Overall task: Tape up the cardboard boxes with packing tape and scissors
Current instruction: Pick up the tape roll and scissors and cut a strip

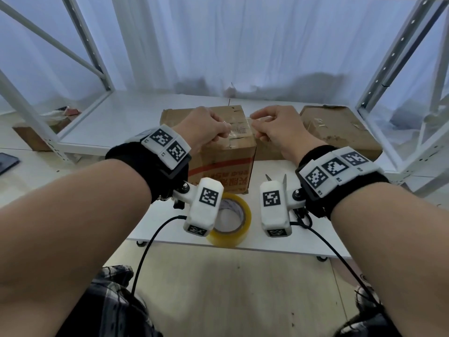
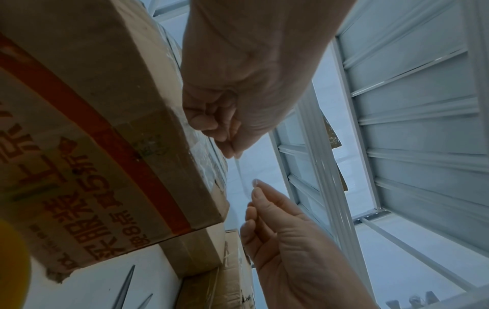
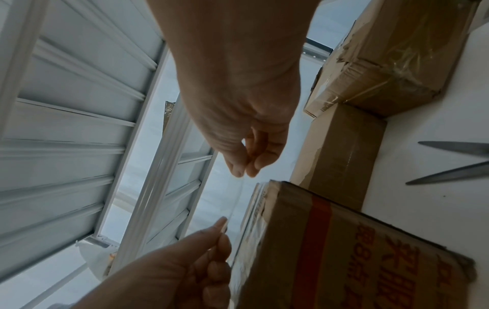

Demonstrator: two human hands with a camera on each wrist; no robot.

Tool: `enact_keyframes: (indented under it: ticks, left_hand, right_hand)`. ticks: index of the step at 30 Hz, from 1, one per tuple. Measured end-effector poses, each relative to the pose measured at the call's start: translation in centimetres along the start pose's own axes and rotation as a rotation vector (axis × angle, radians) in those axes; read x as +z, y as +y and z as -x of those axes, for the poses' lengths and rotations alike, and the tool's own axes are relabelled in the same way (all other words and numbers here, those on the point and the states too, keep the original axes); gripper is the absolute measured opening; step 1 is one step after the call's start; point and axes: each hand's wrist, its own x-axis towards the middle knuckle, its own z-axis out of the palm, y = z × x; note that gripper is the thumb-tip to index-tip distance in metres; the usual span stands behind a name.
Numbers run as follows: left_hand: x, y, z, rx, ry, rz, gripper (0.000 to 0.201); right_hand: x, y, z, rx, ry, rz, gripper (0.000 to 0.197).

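Tape strip [image 1: 239,124] taut btwn both hands' fingers [image 1: 220,132]

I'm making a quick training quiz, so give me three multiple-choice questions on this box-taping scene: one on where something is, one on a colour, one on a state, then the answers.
1. Where is the tape roll?
A. on the box
B. on the table's near edge
C. on the floor

2. What colour is the band on the front box?
A. red
B. green
C. blue

3. What are both hands doing?
A. resting flat
B. cutting
C. pinching a clear strip

Answers: B, it lies below the wrists; A, the head view shows red; C, left hand and right hand stretch the tape strip above the box.
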Motion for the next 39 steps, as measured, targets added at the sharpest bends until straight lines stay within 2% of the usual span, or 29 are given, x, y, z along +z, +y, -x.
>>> enact_keyframes:
  ticks: [3,6,14,23,30,34,36,39]
  left_hand:
    - [0.1,-0.1,-0.2,-0.023,0.0,-0.035,0.013]
    - [0.3,-0.2,-0.4,0.013,0.007,-0.185,0.017]
    - [1.1,0.1,-1.2,0.085,0.002,-0.414,0.021]
    - [1.3,-0.1,-2.0,0.07,-0.025,-0.495,0.02]
    - [1.5,0.2,-2.0,0.105,-0.065,-0.691,0.04]
    - [0.7,-0.2,-1.6,0.086,-0.043,-0.641,0.031]
    - [0.3,-0.5,-1.3,0.209,0.014,-0.642,0.023]
    - [0.7,-0.4,-0.5,0.527,0.041,-0.638,0.019]
  right_hand:
    - [0.4,0.0,-0.2,0.027,0.007,-0.001,0.017]
    - [0.5,0.1,-0.4,0.051,0.011,0.018,0.027]
    - [0.5,0.6,-0.8,0.088,0.044,0.052,0.026]
    - [0.8,1.7,-1.3,0.043,0.074,0.182,0.024]
    - [1.0,2.5,-1.2,0.182,0.041,0.036,0.026]
    - [0.7,3.3,-1.1,0.242,0.02,0.059,0.03]
    - [0.5,3.5,-1.2,0.195,0.081,0.201,0.03]
    - [0.5,2.2,-0.9,-0.066,0.316,0.355,0.015]
